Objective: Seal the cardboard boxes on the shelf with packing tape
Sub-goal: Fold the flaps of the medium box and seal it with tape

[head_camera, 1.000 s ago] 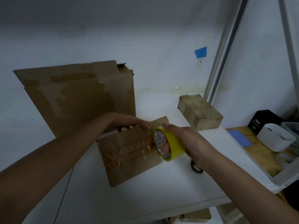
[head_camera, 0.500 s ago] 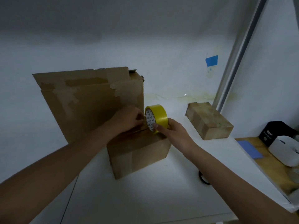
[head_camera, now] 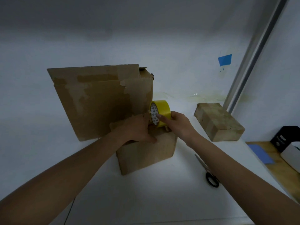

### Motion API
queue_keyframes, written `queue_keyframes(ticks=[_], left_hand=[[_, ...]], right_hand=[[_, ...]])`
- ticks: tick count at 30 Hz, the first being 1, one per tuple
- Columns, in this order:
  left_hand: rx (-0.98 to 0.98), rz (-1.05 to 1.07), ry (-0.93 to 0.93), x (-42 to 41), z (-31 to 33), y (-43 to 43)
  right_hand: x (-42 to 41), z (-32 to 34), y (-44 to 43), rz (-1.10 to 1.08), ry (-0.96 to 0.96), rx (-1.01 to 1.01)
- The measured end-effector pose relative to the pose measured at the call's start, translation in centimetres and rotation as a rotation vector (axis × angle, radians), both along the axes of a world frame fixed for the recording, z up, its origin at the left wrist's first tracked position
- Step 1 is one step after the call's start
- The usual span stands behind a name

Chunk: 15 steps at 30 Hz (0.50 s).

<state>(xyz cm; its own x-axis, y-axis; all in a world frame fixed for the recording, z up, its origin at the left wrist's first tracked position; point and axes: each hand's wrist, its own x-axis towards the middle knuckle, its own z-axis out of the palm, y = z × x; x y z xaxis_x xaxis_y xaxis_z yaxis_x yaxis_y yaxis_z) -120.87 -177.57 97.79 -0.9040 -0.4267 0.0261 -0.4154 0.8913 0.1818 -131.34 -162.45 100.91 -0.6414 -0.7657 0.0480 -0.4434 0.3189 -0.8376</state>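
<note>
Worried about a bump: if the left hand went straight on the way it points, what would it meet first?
Probably the yellow tape roll, which the right hand grips just beyond the left hand; depth is unclear.

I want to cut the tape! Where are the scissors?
In the head view, the scissors lie on the white shelf, right of the small box.

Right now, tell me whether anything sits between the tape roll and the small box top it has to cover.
Only the left hand: it rests on top of the small box, right beside the tape roll that the right hand grips at the far edge. The scissors lie apart to the right.
</note>
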Motion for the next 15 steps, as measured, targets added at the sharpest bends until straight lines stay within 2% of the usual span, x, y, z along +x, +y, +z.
queue_keyframes(ticks=[6,12,15], left_hand=[[-0.068,-0.031,0.031,0.1,-0.1,0.3],[-0.079,0.021,-0.122,-0.1,0.6,0.4],[-0.085,0.021,-0.138,-0.1,0.9,0.5]], right_hand=[[-0.2,1.3,0.2,-0.041,0.031,0.041],[0.2,1.8,2.6,-0.189,-0.017,0.104],[0.6,0.2,3.9,-0.184,0.058,0.199]])
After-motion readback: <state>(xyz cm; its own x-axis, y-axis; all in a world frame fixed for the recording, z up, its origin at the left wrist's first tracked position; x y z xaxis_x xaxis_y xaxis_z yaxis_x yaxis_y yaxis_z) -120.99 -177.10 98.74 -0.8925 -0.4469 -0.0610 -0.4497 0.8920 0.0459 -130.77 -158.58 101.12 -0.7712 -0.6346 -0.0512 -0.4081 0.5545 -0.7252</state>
